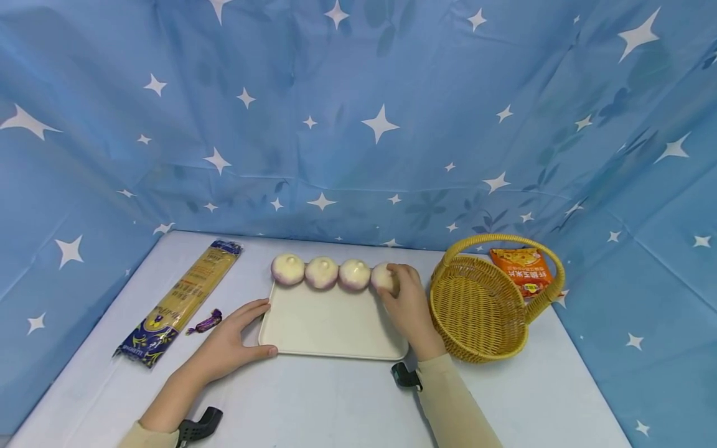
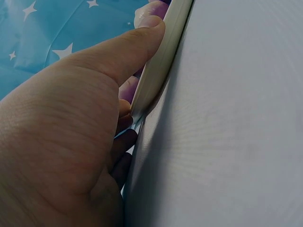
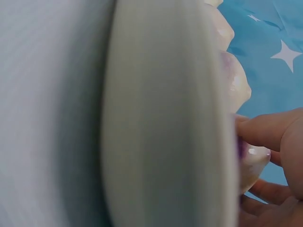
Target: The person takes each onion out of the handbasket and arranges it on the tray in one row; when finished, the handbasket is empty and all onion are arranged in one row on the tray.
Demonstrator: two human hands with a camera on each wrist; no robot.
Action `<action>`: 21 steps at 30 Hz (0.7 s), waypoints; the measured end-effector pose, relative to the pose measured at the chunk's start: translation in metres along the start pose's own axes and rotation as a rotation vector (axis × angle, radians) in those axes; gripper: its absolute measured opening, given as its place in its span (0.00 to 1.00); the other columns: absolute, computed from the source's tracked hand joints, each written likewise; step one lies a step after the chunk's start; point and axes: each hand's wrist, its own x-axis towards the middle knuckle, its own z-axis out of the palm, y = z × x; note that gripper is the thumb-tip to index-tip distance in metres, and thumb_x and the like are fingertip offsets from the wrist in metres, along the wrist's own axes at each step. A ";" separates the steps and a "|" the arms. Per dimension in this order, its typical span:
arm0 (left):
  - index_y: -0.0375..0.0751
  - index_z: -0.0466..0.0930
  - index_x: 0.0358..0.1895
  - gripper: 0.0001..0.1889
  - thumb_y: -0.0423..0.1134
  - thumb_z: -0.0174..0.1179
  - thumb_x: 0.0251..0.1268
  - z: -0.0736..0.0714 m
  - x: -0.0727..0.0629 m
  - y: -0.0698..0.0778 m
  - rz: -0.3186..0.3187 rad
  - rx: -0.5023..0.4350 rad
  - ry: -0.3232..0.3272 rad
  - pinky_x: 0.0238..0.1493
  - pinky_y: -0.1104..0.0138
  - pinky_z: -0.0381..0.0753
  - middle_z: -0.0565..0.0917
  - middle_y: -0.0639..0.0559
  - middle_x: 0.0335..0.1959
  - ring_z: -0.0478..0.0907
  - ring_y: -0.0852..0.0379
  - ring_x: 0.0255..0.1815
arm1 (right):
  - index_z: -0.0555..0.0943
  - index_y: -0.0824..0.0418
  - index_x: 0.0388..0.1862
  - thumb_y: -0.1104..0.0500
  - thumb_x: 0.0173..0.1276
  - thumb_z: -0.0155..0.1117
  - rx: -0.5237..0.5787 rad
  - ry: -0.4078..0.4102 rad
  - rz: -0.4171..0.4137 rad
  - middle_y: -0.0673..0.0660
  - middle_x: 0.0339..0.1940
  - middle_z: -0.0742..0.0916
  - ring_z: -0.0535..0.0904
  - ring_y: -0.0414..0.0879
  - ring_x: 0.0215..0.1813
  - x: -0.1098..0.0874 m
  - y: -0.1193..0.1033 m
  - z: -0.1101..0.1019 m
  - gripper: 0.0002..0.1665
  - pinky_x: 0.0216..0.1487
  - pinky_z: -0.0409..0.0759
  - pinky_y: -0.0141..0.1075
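Observation:
In the head view, several round white-and-purple bulbs with pointed tops sit in a row along the far side of a cream rectangular tray. My right hand holds the rightmost bulb between thumb and fingers; the right wrist view shows that bulb partly behind the tray wall. At the tray's left end, my left hand is spread, its fingertips by the left edge and its thumb at the near corner. The left wrist view has that thumb against the tray rim.
A wicker basket with a tall handle stands right of the tray, before an orange snack bag. To the left lie a long spaghetti packet and a purple-wrapped candy. A blue starry curtain hangs behind the white table.

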 end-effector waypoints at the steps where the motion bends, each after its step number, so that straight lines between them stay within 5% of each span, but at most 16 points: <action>1: 0.40 0.71 0.82 0.57 0.68 0.81 0.54 0.000 0.000 0.000 -0.001 0.000 0.000 0.82 0.33 0.62 0.68 0.45 0.85 0.61 0.33 0.85 | 0.78 0.63 0.73 0.61 0.74 0.78 -0.004 -0.002 0.002 0.68 0.72 0.78 0.75 0.63 0.75 0.000 0.001 0.000 0.32 0.77 0.77 0.58; 21: 0.40 0.69 0.83 0.57 0.69 0.79 0.56 -0.001 0.000 -0.001 0.008 0.005 0.003 0.81 0.31 0.62 0.67 0.43 0.85 0.60 0.32 0.85 | 0.73 0.66 0.80 0.53 0.78 0.74 -0.022 0.021 -0.087 0.72 0.77 0.75 0.70 0.67 0.80 0.001 -0.008 -0.007 0.38 0.82 0.68 0.61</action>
